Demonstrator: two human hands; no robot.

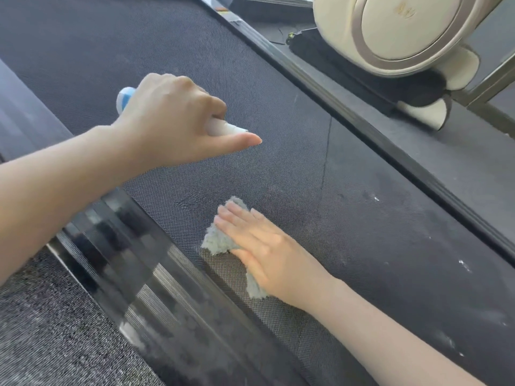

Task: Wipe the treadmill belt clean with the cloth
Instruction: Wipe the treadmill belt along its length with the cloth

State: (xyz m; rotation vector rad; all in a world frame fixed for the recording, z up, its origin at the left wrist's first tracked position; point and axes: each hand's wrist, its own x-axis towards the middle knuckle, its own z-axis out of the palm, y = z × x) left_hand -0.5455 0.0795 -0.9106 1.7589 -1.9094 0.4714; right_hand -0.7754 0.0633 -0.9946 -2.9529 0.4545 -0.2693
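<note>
Treadmill belt (278,107), dark and finely textured, fills most of what I can see from here. Its long axis runs on a slant from the upper left down to the lower right. A thin seam line (326,157) crosses it near the middle, and white specks (462,264) dot the lower right stretch.

On the belt's near side, just beside the edge, lies the grey cloth (220,240), crumpled. The right hand (262,246) presses flat on it, fingers straight and together, pointing up and to the left.

Farther up, the left hand (172,118) hovers over the belt. Its fingers are curled round a white and blue bottle (125,98), and one digit is stretched straight out to the right.

A glossy black side rail (139,260) borders the belt on the near side, with speckled grey carpet (41,330) beyond it. Along the far side runs a second rail (362,129). Past that stands a rounded cream-coloured machine (404,26); I cannot tell what it is.
</note>
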